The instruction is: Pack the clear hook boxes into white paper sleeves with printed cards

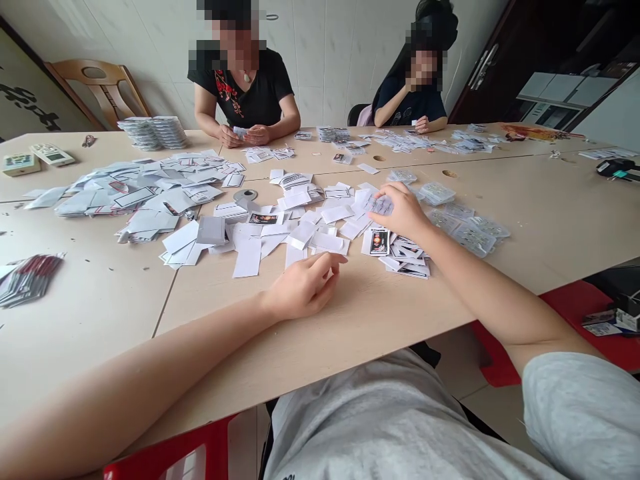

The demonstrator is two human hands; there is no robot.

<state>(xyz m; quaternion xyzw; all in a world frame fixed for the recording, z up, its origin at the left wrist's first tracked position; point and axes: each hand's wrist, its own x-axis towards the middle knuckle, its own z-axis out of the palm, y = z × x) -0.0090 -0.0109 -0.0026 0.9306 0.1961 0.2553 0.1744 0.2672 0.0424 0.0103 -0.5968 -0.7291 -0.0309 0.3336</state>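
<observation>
My right hand grips a small clear plastic case by its edge, above a spread of white paper slips. Below it lies a pile of printed cards, one of them a black card with a red and orange picture. My left hand rests on the table near the front of the slips. Its fingers are loosely bent, with a gap between thumb and forefinger and nothing visible in them. Several clear plastic cases lie beyond my right forearm.
A large heap of white slips covers the left middle of the table. Stacked cases, a tape roll and red-topped packets lie around. Across sit two people, a co-worker in black and another.
</observation>
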